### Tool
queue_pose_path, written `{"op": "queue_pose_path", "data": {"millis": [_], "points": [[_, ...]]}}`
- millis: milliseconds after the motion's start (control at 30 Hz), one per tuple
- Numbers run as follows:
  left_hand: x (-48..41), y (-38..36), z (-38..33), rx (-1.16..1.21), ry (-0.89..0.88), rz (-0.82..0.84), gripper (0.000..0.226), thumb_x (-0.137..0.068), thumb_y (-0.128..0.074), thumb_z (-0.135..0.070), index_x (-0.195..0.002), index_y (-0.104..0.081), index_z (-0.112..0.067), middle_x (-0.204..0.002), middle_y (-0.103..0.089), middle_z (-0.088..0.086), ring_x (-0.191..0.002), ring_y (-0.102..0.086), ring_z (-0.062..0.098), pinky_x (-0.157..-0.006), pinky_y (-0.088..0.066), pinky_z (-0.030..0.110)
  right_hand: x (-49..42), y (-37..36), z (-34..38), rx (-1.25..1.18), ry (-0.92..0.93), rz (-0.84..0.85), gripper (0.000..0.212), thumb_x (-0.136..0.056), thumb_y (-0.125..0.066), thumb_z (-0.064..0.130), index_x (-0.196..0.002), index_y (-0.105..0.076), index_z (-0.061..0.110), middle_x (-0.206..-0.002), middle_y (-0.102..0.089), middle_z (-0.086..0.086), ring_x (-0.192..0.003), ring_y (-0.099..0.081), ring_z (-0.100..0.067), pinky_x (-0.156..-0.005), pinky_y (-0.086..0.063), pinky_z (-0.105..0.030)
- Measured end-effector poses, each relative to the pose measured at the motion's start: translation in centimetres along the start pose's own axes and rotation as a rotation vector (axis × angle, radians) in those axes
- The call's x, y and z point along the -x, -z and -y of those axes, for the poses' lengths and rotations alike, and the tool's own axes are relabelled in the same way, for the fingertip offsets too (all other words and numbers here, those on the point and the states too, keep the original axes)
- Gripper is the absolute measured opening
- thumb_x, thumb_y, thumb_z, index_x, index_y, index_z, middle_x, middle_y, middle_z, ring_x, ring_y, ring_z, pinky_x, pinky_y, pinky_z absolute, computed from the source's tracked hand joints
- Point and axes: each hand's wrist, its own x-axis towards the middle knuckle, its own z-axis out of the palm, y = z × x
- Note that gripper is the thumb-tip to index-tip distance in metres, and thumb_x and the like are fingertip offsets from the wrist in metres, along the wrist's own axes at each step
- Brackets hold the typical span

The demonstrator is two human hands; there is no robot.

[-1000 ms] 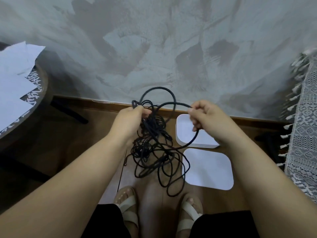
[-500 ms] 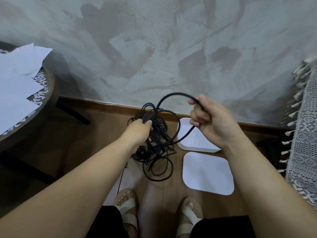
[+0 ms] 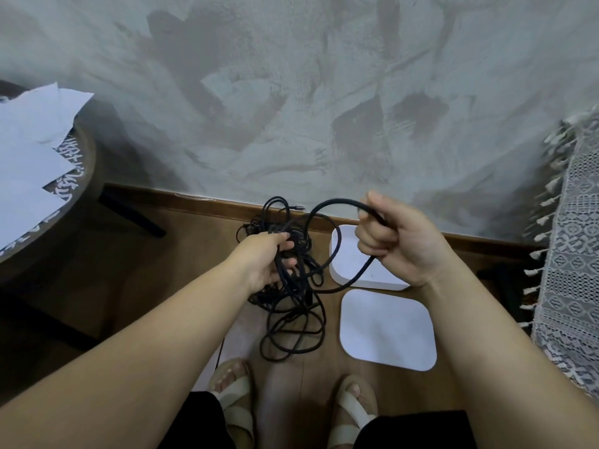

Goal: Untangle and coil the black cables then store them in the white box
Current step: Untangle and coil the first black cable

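Gripping the tangled bundle of thin black cables (image 3: 291, 303) in curled fingers, the left hand (image 3: 265, 260) sits left of the right hand (image 3: 398, 241). The right fist clamps one thick black strand (image 3: 337, 202) that arcs left into the tangle. The open white rounded box (image 3: 385, 281) lies under that fist, at the wooden floor's (image 3: 181, 254) wall edge.

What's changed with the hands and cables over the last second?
The left hand has sunk lower with the black cables, still gripping the tangle. The right hand has gone from a fingertip pinch to a fist round one strand, which arches up from the tangle. The white box and its lid stay on the floor.
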Motion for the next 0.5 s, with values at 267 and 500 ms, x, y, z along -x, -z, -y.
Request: {"op": "queue_pose_path", "data": {"millis": [267, 500], "points": [[-0.2, 1.0, -1.8, 0.347, 0.131, 0.124, 0.015, -0.099, -0.043, -0.017, -0.098, -0.058, -0.016, -0.101, -0.063, 0.005, -0.04, -0.054, 0.003, -0.049, -0.032, 0.019, 1.8, 1.0, -0.7, 0.717, -0.254, 0.161, 0.018, -0.095, -0.051, 0.014, -0.093, -0.069, 0.016, -0.05, -0.048, 0.005, -0.049, -0.041, -0.007, -0.055, -0.038, -0.016], [0.2, 0.6, -1.7, 0.171, 0.072, 0.167, 0.025, -0.102, -0.036, -0.019, -0.094, -0.06, -0.019, -0.094, -0.068, -0.006, -0.037, -0.048, 0.0, -0.046, -0.023, 0.018, 1.2, -0.3, -1.8, 0.671, -0.507, 0.206, 0.033, -0.099, -0.04, 0.033, -0.109, -0.064, 0.011, -0.057, -0.061, -0.007, -0.06, -0.058, -0.018, -0.078, -0.048, -0.036]]}}
